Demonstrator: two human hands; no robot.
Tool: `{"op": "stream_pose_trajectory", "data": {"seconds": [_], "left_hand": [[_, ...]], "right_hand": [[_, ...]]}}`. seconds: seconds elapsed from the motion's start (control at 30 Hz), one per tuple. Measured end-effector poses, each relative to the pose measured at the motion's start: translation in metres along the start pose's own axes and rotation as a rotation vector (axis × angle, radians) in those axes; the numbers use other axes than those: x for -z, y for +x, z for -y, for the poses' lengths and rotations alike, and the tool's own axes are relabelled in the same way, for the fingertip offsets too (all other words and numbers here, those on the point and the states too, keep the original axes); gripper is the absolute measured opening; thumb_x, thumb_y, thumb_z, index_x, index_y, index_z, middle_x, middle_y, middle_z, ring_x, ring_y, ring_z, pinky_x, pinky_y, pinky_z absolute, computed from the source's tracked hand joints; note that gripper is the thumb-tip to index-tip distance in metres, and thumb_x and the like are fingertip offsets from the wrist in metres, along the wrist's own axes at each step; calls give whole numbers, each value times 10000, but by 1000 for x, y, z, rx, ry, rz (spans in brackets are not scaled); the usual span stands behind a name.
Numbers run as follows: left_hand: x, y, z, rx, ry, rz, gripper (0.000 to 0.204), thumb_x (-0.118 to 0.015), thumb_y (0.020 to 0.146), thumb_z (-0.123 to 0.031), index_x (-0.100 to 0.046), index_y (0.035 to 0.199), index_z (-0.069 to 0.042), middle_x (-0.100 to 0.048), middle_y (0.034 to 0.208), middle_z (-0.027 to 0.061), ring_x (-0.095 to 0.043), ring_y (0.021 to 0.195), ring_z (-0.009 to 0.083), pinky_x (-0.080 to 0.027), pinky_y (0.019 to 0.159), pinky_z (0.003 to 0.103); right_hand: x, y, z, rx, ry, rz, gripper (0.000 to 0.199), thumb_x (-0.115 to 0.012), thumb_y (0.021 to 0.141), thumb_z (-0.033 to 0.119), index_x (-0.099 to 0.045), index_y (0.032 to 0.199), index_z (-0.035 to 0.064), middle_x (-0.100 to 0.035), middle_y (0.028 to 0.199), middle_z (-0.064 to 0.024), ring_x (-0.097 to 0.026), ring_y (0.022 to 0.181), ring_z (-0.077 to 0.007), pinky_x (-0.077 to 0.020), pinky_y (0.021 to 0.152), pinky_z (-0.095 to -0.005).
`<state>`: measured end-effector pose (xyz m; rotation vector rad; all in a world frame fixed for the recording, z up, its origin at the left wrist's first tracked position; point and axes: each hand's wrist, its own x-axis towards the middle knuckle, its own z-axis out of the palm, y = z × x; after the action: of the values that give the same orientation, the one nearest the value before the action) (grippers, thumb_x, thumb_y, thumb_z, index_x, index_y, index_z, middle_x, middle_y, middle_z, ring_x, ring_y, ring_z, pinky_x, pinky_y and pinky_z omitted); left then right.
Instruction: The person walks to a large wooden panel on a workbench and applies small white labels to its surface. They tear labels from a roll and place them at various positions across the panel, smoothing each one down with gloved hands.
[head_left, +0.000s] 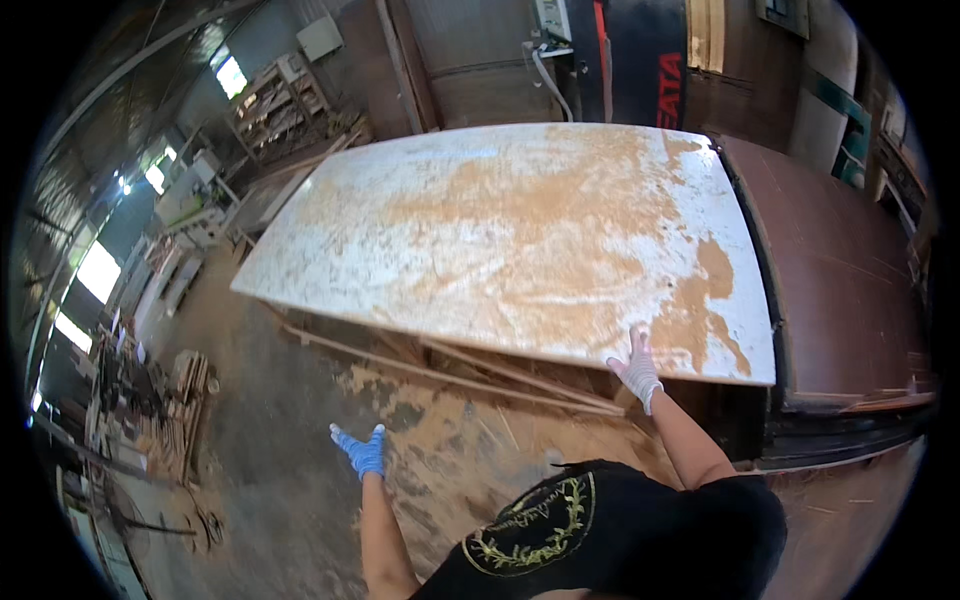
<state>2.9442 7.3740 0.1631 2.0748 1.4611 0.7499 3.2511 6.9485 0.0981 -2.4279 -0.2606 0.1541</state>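
Note:
A large white-topped table (pixel 440 245) spreads out in front of me, its surface streaked with tan sawdust (pixel 540 205). My right hand (pixel 638 372), in a whitish glove, is at the near edge of the table toward its right end. Its fingers are spread and hold nothing; whether they touch the top I cannot tell. Off to the left, my left hand (pixel 361 452) wears a blue glove with pale fingertips. That hand hangs in the air over the floor, thumb and fingers apart, with nothing in it.
Wooden rails (pixel 450 375) run beneath the tabletop. A brown panel surface (pixel 840 270) adjoins on the right, across a dark gap. Sawdust covers part of the floor (pixel 450 470). Stacked wood strips (pixel 165 415) lie at the left; a shelf (pixel 280 105) stands behind.

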Motion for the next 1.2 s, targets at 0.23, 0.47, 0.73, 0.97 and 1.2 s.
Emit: {"op": "stream_pose_trajectory", "data": {"seconds": [0.23, 0.47, 0.73, 0.97, 1.2], "left_hand": [[-132, 196, -138, -356, 4, 252, 915, -728, 663, -218, -165, 1368, -69, -98, 1424, 170, -178, 1300, 299, -218, 1045, 331], [-324, 399, -312, -681, 8, 561, 869, -715, 662, -275, -231, 1342, -33, -286, 1366, 170, -267, 1270, 277, -245, 1031, 328], [-546, 535, -503, -912, 397, 695, 779, -650, 691, -431, -305, 1328, -145, -286, 1373, 143, -298, 1249, 310, -271, 1018, 388], [-706, 577, -591, -996, 528, 686, 681, -566, 754, -410, -304, 1330, -159, -272, 1383, 130, -308, 1244, 307, -281, 1011, 395], [-815, 603, -623, -1281, 644, 621, 499, -542, 743, -264, -457, 1198, -77, -484, 1206, 167, -455, 1114, 328, -351, 951, 406]], "right_hand": [[-24, 119, 80, -25, -223, 95, 664, -567, 776, 336, -275, 1336, 131, -223, 1384, -178, -271, 1252, -334, -281, 1010, -372], [-75, 191, 114, -64, -311, -53, 463, -629, 687, 302, -499, 1091, 117, -465, 1116, -150, -434, 1062, -322, -382, 856, -409], [-115, 231, 142, -302, -389, -223, 385, -650, 596, 240, -543, 938, 101, -510, 984, -131, -470, 958, -329, -384, 808, -416], [-129, 259, 149, -446, -318, -247, 388, -668, 543, 198, -542, 892, 87, -507, 983, -153, -468, 946, -347, -393, 794, -432], [-125, 271, 153, -466, -338, -161, 434, -681, 573, 165, -516, 965, 80, -509, 1023, -162, -504, 927, -352, -443, 761, -409]]}}
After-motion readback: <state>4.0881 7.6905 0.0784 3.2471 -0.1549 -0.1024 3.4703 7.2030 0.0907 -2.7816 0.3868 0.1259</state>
